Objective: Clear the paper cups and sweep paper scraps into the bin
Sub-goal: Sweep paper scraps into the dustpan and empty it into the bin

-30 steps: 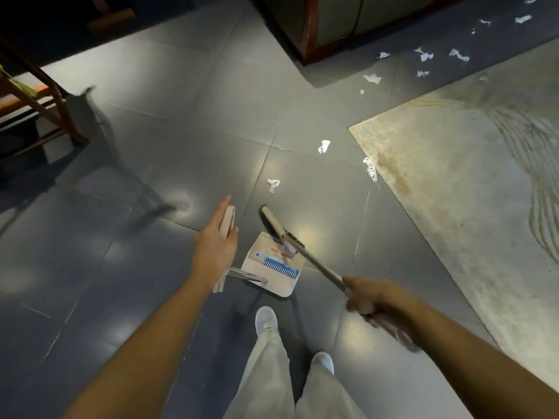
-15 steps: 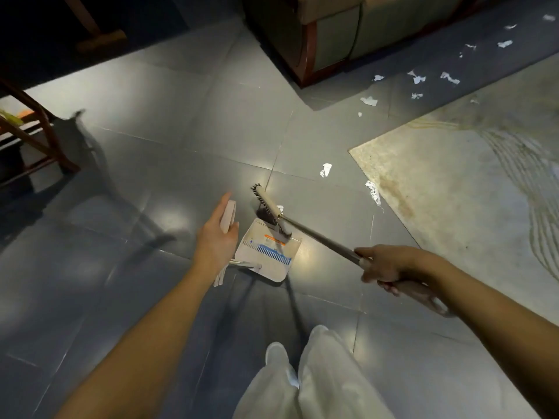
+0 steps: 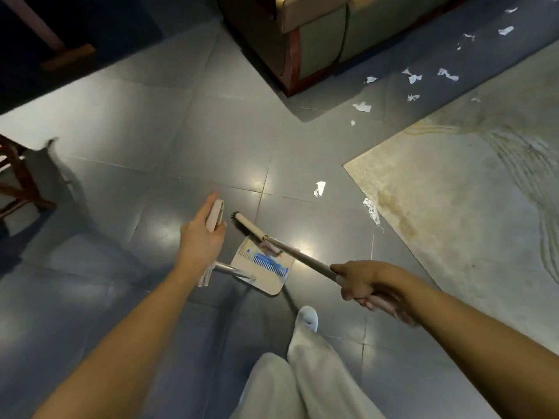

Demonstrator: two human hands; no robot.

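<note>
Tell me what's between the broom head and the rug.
Head view: two paper scraps on bare tile between broom head and rug, one mid-stretch, the other beside the rug's edge.

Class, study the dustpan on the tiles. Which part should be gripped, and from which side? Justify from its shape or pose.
Take the pale grip at the top of the dustpan's long handle, from above and behind. The pan lies flat, mouth facing away, and the handle rises from its rear edge; the left hand holds it there.
</note>
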